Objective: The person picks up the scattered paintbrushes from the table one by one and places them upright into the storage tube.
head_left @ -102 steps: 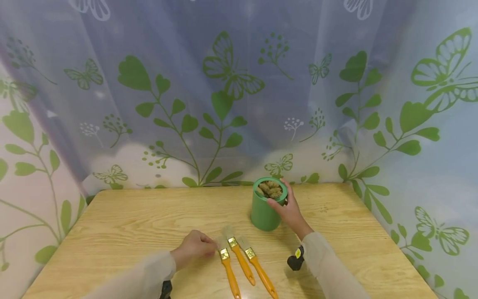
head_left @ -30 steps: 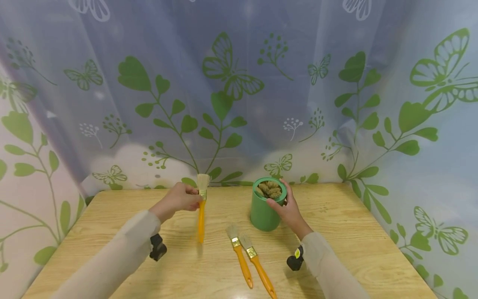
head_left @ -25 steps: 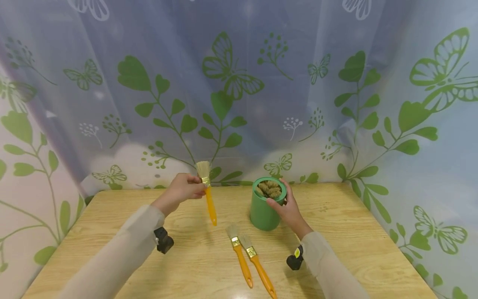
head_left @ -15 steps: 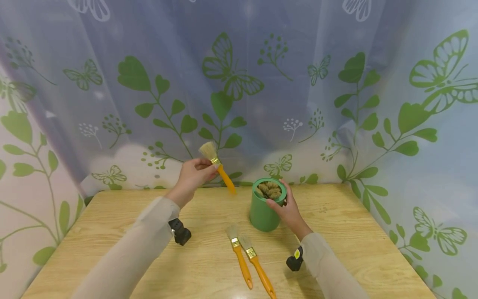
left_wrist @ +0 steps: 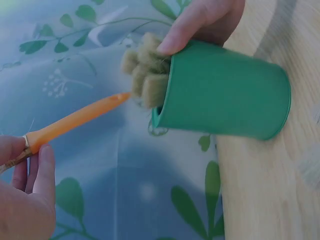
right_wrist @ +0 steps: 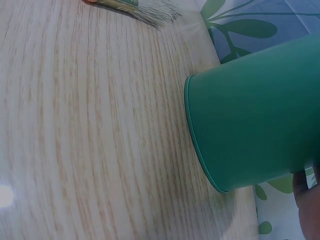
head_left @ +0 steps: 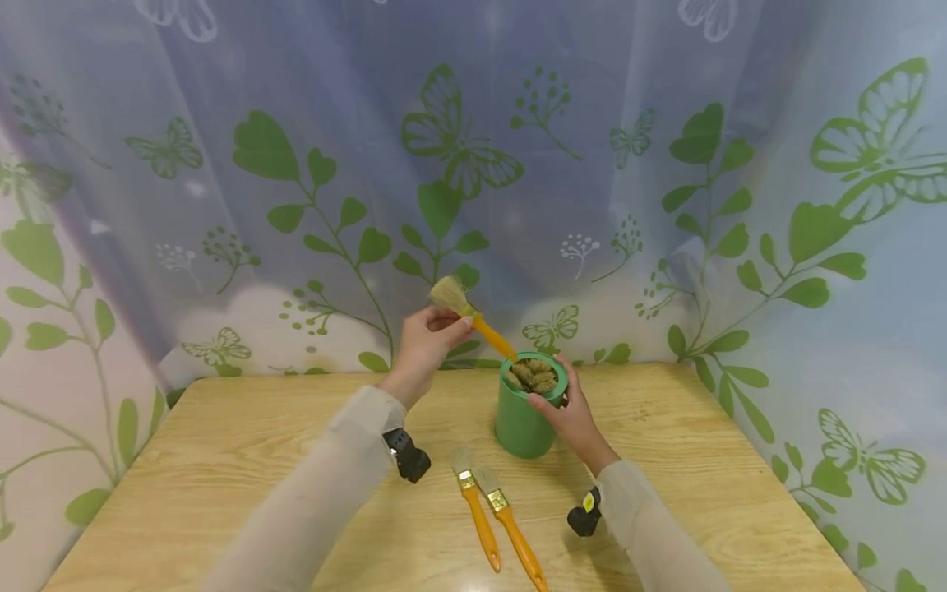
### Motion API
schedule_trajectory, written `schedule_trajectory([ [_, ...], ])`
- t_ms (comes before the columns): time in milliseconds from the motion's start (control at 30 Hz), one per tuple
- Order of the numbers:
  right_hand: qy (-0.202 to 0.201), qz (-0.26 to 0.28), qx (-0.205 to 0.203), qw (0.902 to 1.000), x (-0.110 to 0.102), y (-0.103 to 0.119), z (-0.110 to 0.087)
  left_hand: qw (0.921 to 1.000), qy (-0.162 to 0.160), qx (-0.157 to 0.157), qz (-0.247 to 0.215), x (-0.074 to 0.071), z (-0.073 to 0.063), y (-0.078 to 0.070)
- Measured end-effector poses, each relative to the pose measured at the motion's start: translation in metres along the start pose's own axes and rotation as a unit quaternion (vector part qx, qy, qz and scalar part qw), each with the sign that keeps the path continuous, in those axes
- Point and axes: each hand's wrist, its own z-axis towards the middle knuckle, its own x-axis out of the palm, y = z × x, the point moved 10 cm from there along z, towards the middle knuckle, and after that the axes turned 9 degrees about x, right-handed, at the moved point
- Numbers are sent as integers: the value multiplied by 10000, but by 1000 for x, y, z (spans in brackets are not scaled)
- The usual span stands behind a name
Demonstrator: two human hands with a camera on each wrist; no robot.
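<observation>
My left hand (head_left: 427, 349) pinches a paintbrush (head_left: 488, 333) at its metal band, with the pale bristles up and the orange handle slanting down to the right. The handle's tip is at the near-left rim of a green cylindrical holder (head_left: 524, 423); in the left wrist view it points at the tan bristle tufts (left_wrist: 150, 75) that stick out of the opening. My right hand (head_left: 573, 411) grips the holder's right side by the rim, thumb in front. The holder stands on the wooden table. Only part of the right hand shows in the right wrist view.
Two more orange-handled paintbrushes (head_left: 481, 526) lie on the table (head_left: 244, 460) in front of the holder, bristles pointing away. Behind the table's back edge hangs a curtain (head_left: 333, 205) with green leaves and butterflies. A black wrist camera (head_left: 409, 456) sits under the left sleeve.
My left hand has lifted one of three paintbrushes off the table, carried it up and rightward, and tilted its handle toward the holder. The right hand has stayed on the holder.
</observation>
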Motion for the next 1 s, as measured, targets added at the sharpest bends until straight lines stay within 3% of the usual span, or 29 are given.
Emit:
schedule_trajectory([
  [300,-17,-53,-25,10000,-1,0,1,9990,-99,158,405,19,0,18],
  [433,-53,-13,-7,10000,-4,-11,10,9975,-117,175,669,24,0,30],
  [700,-201,-87,-157,9996,-7,-24,18,9897,347,328,1350,42,-3,44],
  [833,-142,39,-44,9999,-6,-24,17,9878,467,406,1431,39,-4,49],
  [1000,-14,54,36,10000,-2,-11,7,9881,471,403,1408,23,-5,57],
])
